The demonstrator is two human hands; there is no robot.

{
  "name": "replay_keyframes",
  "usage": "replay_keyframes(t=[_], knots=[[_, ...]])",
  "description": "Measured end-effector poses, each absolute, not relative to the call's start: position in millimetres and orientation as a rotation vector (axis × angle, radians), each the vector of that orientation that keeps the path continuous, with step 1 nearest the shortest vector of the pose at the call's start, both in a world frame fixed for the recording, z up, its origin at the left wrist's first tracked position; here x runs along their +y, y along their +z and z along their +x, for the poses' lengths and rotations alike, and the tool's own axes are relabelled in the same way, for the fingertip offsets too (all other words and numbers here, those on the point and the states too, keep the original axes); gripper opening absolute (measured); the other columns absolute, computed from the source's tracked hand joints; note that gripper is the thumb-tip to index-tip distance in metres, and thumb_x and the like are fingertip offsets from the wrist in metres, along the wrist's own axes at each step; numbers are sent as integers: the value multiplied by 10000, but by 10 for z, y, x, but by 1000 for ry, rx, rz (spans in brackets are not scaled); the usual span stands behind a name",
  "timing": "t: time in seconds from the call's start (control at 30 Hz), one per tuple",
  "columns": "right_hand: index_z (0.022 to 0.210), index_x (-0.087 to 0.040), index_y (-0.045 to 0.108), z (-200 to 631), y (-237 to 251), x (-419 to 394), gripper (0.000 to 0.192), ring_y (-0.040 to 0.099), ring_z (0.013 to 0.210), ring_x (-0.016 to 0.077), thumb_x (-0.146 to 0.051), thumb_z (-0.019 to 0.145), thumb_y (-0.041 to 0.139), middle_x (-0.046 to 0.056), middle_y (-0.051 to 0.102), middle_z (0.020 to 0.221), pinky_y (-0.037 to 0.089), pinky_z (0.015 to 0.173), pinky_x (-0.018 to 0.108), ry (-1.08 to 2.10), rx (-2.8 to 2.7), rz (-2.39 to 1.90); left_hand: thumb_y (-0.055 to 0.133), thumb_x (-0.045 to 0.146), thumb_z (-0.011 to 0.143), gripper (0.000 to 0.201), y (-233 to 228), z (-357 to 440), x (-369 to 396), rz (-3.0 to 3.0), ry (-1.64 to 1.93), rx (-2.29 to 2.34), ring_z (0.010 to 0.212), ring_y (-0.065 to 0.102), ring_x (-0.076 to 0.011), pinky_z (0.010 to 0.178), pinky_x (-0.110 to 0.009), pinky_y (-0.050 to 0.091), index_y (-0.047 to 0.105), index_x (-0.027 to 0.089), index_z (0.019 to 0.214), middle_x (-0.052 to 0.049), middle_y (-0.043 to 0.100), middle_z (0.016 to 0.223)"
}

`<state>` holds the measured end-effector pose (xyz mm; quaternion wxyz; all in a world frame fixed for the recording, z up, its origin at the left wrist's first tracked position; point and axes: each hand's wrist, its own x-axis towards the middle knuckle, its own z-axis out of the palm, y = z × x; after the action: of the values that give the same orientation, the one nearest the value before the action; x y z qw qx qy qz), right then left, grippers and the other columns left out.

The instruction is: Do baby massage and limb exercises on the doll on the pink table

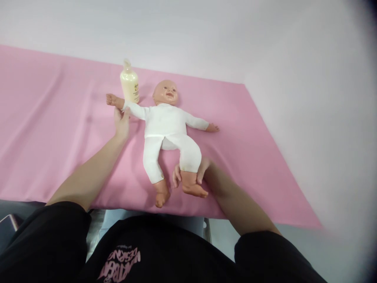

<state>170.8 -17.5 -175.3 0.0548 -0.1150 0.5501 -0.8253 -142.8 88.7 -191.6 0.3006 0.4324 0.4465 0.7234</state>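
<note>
A baby doll (165,122) with a white cloth body lies on its back on the pink sheet, head away from me and feet toward me. My left hand (122,122) is at the doll's arm on the left, near the wrist, with the fingers curled up under it and partly hidden. Around the doll's lower leg on the right is my right hand (205,167); the thumb shows on one side and fingertips on the other, while the palm is hidden beneath the leg. That leg looks slightly raised.
A pale yellow pump bottle (130,84) stands upright just behind the doll's arm on the left. The pink sheet (250,165) covers the table, which ends at a white wall behind and on the right. A dark object (8,228) shows at lower left.
</note>
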Motion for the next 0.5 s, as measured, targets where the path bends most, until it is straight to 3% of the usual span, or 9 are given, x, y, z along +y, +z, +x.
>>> replay_keyframes(t=[0.1, 0.2, 0.33, 0.5], knots=[[1124, -195, 693, 1712, -1906, -134, 548, 706, 1172, 278, -460, 698, 915, 136, 725, 1155, 526, 1083, 432, -2736, 1529, -495, 703, 686, 864, 593, -1890, -1371, 775, 1565, 1877, 1168, 1164, 658, -246, 976, -394, 536, 593, 271, 1274, -96, 672, 1293], [1012, -185, 679, 1725, -1973, -107, 574, 715, 1097, 261, -598, 672, 887, 84, 722, 1071, 555, 1023, 423, -3068, 1435, -504, 660, 662, 902, 599, -1810, -1281, 634, 2017, 1642, 1092, 1271, 618, -297, 1117, -494, 460, 602, 252, 1334, -131, 663, 1343], [1007, -191, 664, 1748, -1888, -128, 453, 714, 1017, 208, -596, 821, 744, 51, 713, 1061, 576, 963, 374, -3503, 1326, 194, 633, 609, 932, 479, -1690, -1163, 533, 2360, 1238, 931, 1401, 543, -338, 1213, -570, 361, 697, 255, 1248, -135, 681, 1356], [1001, -186, 668, 1738, -1761, -213, 393, 707, 943, 190, -552, 859, 686, 50, 707, 1020, 571, 945, 356, -3507, 1312, 828, 660, 586, 919, 433, -1629, -1112, 521, 2323, 1157, 927, 1438, 516, -346, 1234, -598, 328, 727, 267, 1203, -122, 693, 1352]])
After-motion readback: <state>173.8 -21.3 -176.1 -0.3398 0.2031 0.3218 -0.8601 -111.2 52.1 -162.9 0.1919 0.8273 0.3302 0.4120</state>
